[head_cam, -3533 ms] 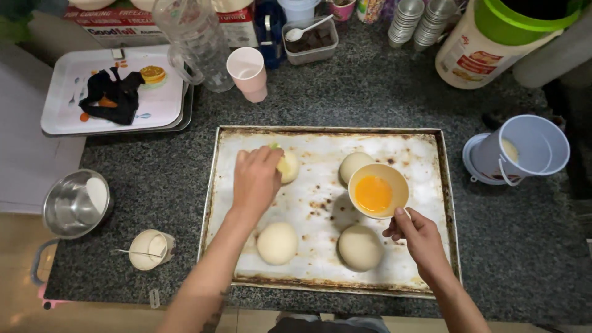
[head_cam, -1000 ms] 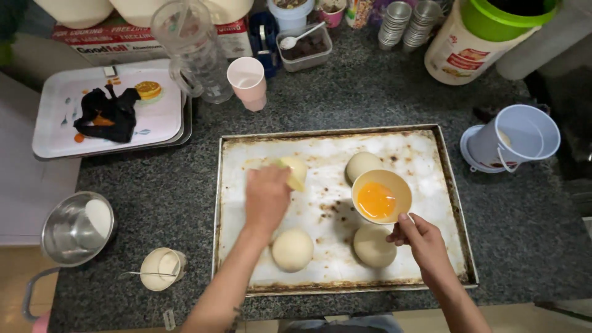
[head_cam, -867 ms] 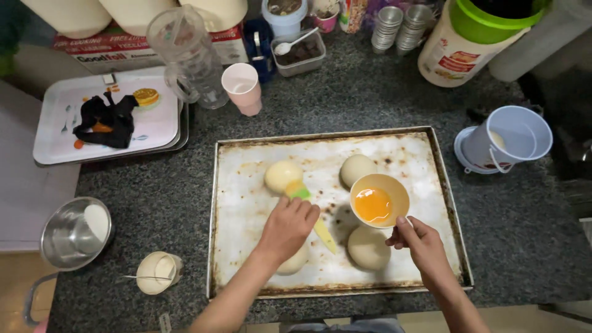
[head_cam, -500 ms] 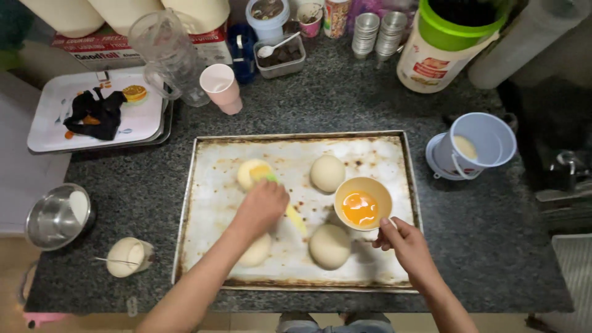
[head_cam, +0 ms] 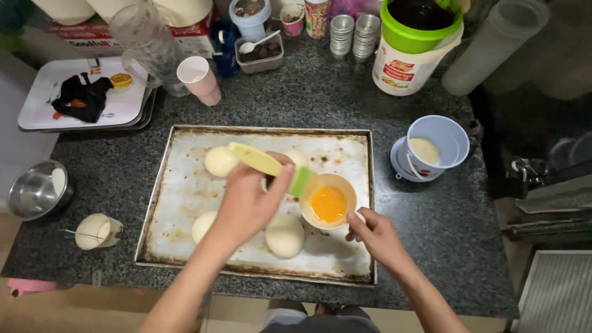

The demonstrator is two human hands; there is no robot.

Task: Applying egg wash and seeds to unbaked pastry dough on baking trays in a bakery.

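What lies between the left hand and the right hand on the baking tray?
In the head view, the small bowl of beaten egg sits between the left hand and the right hand, with one dough ball just below it.

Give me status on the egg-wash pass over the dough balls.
Done: the far-left dough ball looks glossier, likely coated. In hand: left hand holds the green brush at the bowl of beaten egg, steadied by right hand. Left: near dough ball looks matte.

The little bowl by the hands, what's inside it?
The little bowl holds bright orange-yellow liquid, smooth like beaten egg. The brush in the left hand reaches its rim, hiding a bit of that edge. The right hand steadies the bowl on the baking tray.
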